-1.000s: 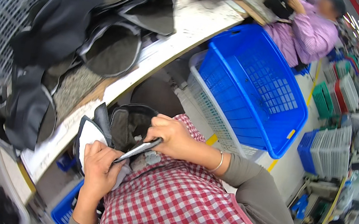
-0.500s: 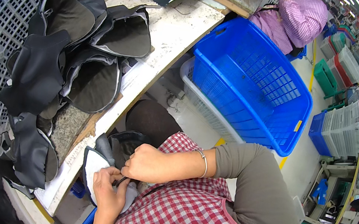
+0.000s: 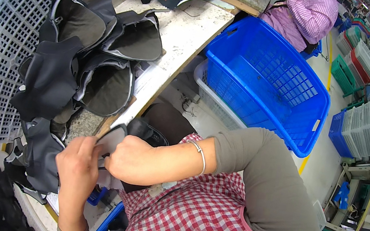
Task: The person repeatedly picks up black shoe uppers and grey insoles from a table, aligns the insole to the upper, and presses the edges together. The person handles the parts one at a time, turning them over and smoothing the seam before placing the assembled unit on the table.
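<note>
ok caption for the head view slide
Both hands, left hand and right hand, grip a dark shoe upper beside a blue basket.

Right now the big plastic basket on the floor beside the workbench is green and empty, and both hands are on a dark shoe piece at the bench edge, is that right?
Not quite: the head view shows the big basket is blue, not green. The rest stands: it sits empty on the floor beside the workbench, and the left hand and right hand both grip the dark shoe piece at the bench edge.

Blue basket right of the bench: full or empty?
Empty. The blue basket shows bare mesh floor and walls, nothing inside.
</note>
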A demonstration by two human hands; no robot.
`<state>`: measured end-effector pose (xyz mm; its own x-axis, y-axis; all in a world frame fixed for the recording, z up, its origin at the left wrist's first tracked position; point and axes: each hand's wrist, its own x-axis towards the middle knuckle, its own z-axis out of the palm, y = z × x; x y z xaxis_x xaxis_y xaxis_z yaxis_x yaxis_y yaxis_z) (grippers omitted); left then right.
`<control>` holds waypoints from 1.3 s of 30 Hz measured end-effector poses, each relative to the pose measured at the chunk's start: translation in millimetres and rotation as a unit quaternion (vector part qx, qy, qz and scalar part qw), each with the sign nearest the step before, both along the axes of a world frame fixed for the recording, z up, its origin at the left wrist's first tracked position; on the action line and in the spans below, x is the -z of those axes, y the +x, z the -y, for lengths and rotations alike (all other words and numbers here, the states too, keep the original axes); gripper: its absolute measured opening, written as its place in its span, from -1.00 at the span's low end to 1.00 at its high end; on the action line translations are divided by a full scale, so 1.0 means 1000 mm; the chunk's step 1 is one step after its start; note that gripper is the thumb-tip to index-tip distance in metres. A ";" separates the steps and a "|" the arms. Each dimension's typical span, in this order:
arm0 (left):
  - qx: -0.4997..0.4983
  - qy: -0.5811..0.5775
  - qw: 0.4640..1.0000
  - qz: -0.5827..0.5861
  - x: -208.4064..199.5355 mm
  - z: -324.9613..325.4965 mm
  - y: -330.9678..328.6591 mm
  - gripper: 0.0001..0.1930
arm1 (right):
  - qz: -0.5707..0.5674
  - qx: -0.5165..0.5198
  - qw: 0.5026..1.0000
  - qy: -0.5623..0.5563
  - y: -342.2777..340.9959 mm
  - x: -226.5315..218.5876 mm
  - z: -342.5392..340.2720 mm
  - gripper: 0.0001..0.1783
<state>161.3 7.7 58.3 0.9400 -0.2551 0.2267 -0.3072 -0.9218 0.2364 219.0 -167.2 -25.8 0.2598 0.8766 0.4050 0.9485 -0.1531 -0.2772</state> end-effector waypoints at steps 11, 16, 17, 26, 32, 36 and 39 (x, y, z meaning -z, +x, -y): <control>-0.096 -0.651 0.703 -0.272 0.138 -0.022 -0.054 -0.65 | -0.014 -0.093 0.979 -0.180 -0.007 0.013 -0.003 -0.89; -0.128 -0.522 0.839 -0.079 0.164 -0.011 -0.056 -0.75 | -0.004 -0.146 0.963 -0.228 -0.009 -0.007 -0.019 -0.88; -0.132 -0.549 0.820 -0.093 0.163 -0.010 -0.054 -0.74 | 0.007 -0.153 0.960 -0.234 -0.011 -0.009 -0.020 -0.88; -0.076 -0.447 0.886 -0.100 0.186 -0.018 -0.044 -0.97 | -0.024 -0.136 0.957 -0.255 -0.016 0.002 -0.010 -0.85; -0.114 -0.383 0.912 -0.092 0.229 -0.010 -0.041 -0.89 | -0.020 -0.156 0.952 -0.262 -0.017 0.010 -0.012 -0.84; -0.097 -0.298 0.949 0.042 0.265 0.002 -0.037 -0.94 | 0.004 -0.159 0.943 -0.294 -0.017 0.013 -0.012 -0.85; -0.100 -0.379 0.919 -0.038 0.275 0.005 -0.027 -0.91 | 0.022 -0.131 0.936 -0.326 -0.015 0.013 -0.010 -0.86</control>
<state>134.7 2.5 -216.6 0.9713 0.1278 0.2005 -0.1064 -0.5204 0.8472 203.5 -157.5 -38.8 -0.0027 0.9725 -0.2329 0.9855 -0.0369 -0.1659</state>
